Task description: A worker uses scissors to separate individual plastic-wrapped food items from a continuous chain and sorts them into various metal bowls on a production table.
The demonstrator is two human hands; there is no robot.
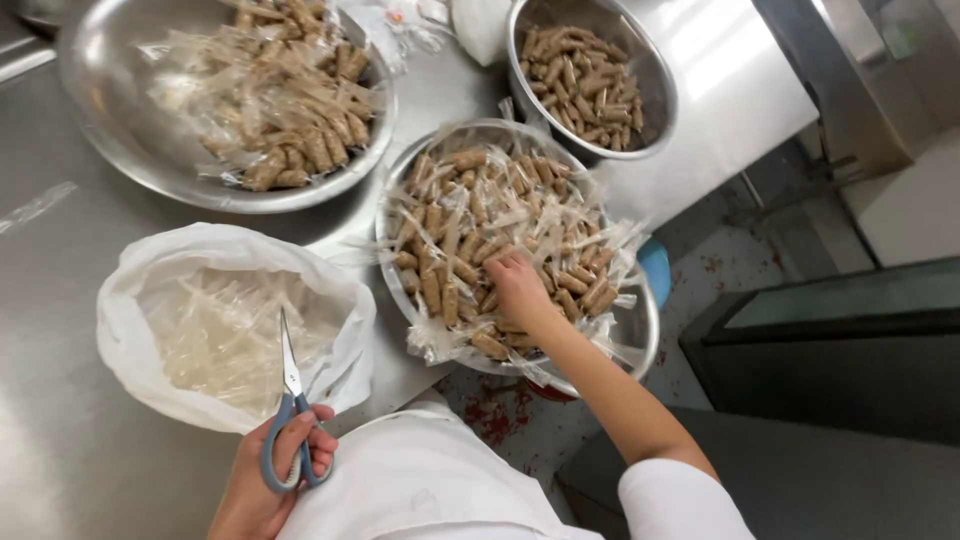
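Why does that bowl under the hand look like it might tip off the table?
The metal bowl of wrapped sticks that the right hand reaches into juts past the steel table's edge, partly over the floor. That looks precarious. The left hand holds blue-handled scissors beside a white bag.

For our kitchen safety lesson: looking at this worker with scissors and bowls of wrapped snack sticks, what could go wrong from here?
1. The left hand holds the scissors with the blades pointing up, close to the white bag; they might snag it or nick a finger.
2. The front bowl juts past the steel table edge while the right hand digs into it; it could tip onto the floor.
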